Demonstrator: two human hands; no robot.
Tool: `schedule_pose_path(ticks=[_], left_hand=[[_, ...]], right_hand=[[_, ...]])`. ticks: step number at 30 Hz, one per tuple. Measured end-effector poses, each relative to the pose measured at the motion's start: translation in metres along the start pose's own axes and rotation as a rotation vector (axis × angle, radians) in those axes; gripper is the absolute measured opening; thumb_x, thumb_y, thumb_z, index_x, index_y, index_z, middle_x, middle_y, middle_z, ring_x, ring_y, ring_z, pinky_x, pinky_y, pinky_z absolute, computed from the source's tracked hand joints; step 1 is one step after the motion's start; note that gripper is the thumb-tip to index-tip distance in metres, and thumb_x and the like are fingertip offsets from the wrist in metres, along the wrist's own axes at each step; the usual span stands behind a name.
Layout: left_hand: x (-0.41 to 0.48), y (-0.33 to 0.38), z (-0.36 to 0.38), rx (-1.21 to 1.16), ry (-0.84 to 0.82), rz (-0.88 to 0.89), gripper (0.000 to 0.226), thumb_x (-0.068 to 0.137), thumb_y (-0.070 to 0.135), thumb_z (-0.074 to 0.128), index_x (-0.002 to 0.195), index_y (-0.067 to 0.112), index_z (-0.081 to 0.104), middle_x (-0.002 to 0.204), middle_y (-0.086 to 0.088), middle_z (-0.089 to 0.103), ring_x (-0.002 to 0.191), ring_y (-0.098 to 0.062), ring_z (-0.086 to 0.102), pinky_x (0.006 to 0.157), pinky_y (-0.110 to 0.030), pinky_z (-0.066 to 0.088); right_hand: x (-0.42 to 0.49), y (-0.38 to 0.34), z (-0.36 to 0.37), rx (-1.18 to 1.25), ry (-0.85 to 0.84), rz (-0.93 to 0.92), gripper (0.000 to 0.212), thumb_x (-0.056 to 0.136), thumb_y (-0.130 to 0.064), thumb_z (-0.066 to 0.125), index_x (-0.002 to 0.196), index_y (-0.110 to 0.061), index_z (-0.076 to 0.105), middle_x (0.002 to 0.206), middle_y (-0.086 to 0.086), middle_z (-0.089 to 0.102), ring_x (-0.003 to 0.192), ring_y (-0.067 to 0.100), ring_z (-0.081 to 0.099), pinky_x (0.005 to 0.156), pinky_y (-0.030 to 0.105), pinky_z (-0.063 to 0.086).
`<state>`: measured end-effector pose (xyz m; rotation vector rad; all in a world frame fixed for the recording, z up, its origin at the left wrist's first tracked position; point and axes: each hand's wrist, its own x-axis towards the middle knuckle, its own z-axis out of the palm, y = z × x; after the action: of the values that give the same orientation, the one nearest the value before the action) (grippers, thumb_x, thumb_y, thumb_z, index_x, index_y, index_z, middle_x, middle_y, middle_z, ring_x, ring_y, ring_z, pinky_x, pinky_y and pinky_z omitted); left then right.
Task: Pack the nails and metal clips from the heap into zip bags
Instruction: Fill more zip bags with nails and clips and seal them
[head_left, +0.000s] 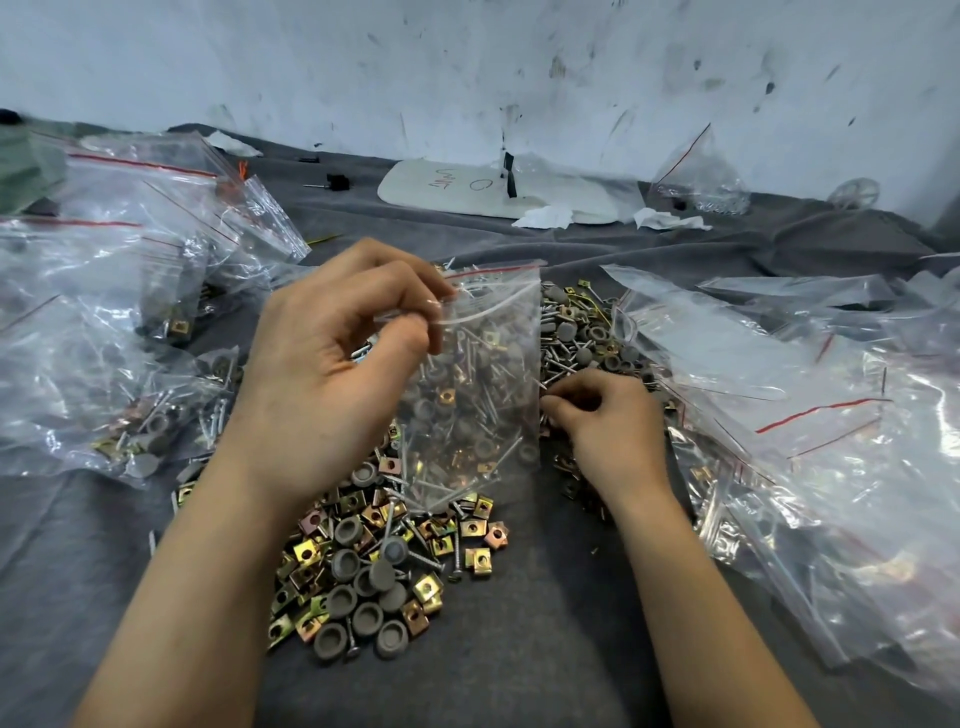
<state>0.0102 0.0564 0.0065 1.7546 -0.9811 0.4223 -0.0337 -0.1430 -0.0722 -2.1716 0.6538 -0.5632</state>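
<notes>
Head view: the left hand (332, 364) is raised over the middle of the scene. Its thumb and curled fingers pinch the upper left corner of a clear zip bag (483, 374), just under the red-lined zip strip. The bag hangs upright from that pinch, with its lower end down on the heap (363, 519). Through the plastic, nails, brass-coloured clips and grey caps show, though whether they lie inside the bag or behind it is hard to tell.

The right hand (608, 421) lies knuckles-up on the heap just beside the bag's right edge. Its fingers are curled with the tips drawn together among the parts; I cannot tell whether they hold anything.

The heap spreads over a grey cloth (519, 649) beneath and between both hands. It is a mix of nails (423, 557), square metal clips (478, 556) and round grey caps (343, 600).

Filled bags (130, 405) are piled at the left, and a slick pile of empty bags (805, 374) lies at the right, its near edge over the heap. Farther back, near a scuffed white wall (467, 62), lie a white board (447, 187) with writing on it and some crumpled tissue (670, 219).
</notes>
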Motion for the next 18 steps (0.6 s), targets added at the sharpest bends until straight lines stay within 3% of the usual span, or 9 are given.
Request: schedule_pose_path(ticks=[3,6,8,10,12,18], left_hand=[[0.000,0.000,-0.001,0.002,0.002,0.003,0.019,0.080,0.025,0.044,0.068,0.021,0.058,0.096,0.005,0.065,0.095,-0.007,0.060,0.081,-0.022,0.045],[0.000,0.000,-0.001,0.001,-0.002,0.007,0.019,0.080,0.024,0.044,0.069,0.022,0.058,0.096,0.004,0.065,0.094,-0.006,0.060,0.081,-0.020,0.044],[0.000,0.000,-0.001,-0.001,-0.002,0.003,0.019,0.080,0.024,0.044,0.068,0.021,0.059,0.095,0.004,0.065,0.095,-0.008,0.061,0.081,-0.020,0.044],[0.000,-0.001,-0.002,0.003,0.002,0.001,0.020,0.080,0.024,0.044,0.068,0.020,0.059,0.095,0.005,0.065,0.095,-0.009,0.061,0.080,-0.020,0.044],[0.000,-0.002,-0.002,0.003,0.003,-0.004,0.020,0.080,0.023,0.044,0.068,0.019,0.059,0.095,0.005,0.065,0.095,-0.009,0.061,0.080,-0.020,0.044],[0.000,-0.002,-0.002,-0.014,0.002,-0.006,0.019,0.080,0.023,0.044,0.069,0.016,0.059,0.096,0.004,0.065,0.094,-0.010,0.061,0.080,-0.023,0.046]], right_hand=[[0.004,-0.003,-0.014,0.157,0.030,0.006,0.018,0.080,-0.018,0.076,0.069,-0.026,0.064,0.069,-0.010,0.066,0.063,0.002,0.060,0.056,0.017,0.043],[0.006,-0.003,-0.020,0.261,0.026,0.026,0.012,0.078,-0.020,0.076,0.073,-0.024,0.067,0.073,-0.005,0.070,0.072,0.008,0.065,0.062,0.026,0.050],[0.007,-0.001,-0.019,0.230,0.027,0.044,0.011,0.078,-0.021,0.076,0.074,-0.023,0.066,0.073,-0.006,0.069,0.071,0.008,0.064,0.060,0.021,0.047],[0.008,0.002,-0.016,0.121,0.023,0.049,0.011,0.080,-0.022,0.075,0.076,-0.024,0.065,0.071,-0.010,0.065,0.065,0.001,0.059,0.049,0.008,0.038],[0.007,0.004,-0.010,-0.003,0.021,0.036,0.008,0.081,-0.026,0.074,0.080,-0.025,0.066,0.069,-0.014,0.062,0.062,-0.002,0.055,0.044,0.009,0.034],[0.007,0.003,0.008,-0.107,0.007,0.005,0.007,0.087,-0.026,0.068,0.089,-0.022,0.074,0.081,-0.003,0.070,0.073,0.013,0.062,0.067,0.027,0.047]])
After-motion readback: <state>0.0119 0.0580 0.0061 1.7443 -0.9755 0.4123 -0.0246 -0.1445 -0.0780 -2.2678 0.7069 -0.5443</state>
